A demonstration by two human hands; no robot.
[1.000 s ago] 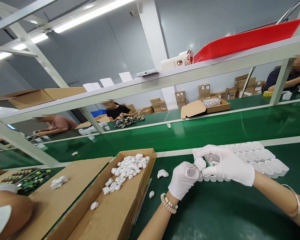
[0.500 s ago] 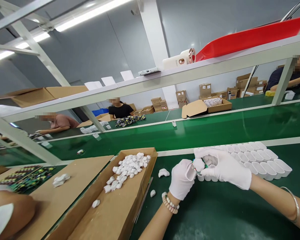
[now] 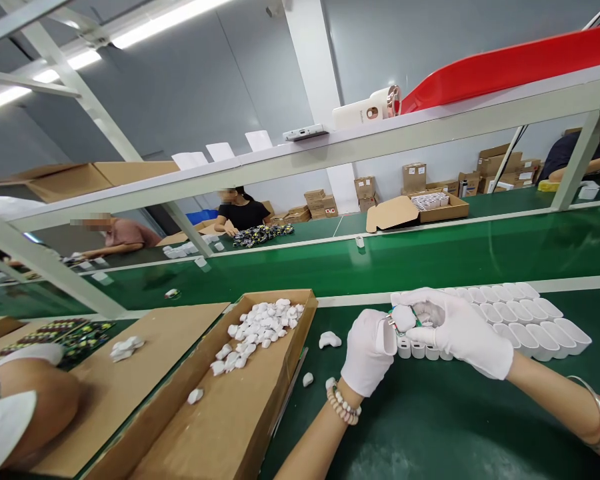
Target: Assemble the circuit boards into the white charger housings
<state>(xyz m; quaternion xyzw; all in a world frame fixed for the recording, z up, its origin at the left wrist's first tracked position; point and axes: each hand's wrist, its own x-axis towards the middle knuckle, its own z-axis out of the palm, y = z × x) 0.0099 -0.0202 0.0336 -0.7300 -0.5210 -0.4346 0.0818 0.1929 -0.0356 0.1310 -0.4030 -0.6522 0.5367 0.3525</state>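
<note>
Above the green counter [image 3: 430, 420] in the head view, the right hand's [image 3: 457, 330] grip is closed on a small white piece with green edging [image 3: 405, 319]; the left hand [image 3: 369, 350] has its grip clamped on a white cup [image 3: 387, 337] beside it. White cups in rows [image 3: 535, 320] stand behind the right hand.

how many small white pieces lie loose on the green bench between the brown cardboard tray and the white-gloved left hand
2. The larger curved one lies nearer the left hand; the smaller one lies nearer the wearer, by the tray. The hand may hide more.
</note>
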